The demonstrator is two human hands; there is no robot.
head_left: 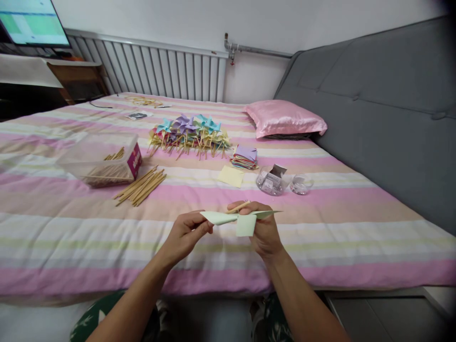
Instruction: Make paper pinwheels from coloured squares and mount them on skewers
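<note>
A pale green paper pinwheel [245,225] is held above the front of the bed, between my two hands. My left hand [188,232] pinches the tip of its left blade between thumb and fingers. Behind the paper, my right hand [266,235] is closed around a thin wooden stick [239,207] and the pinwheel's middle; most of those fingers are hidden by the paper. Just beyond lie a single yellow paper sheet [231,176], a stack of coloured paper squares [244,157] and a round clear tub [270,182] with small metallic bits in it.
Finished pinwheels [188,133] lie in a heap at mid-bed. Loose sticks [142,186] sit beside a clear plastic box [96,164] with more sticks. A small clear lid or dish [301,185] is right of the tub. A pink pillow [285,118] rests by the grey headboard [377,90].
</note>
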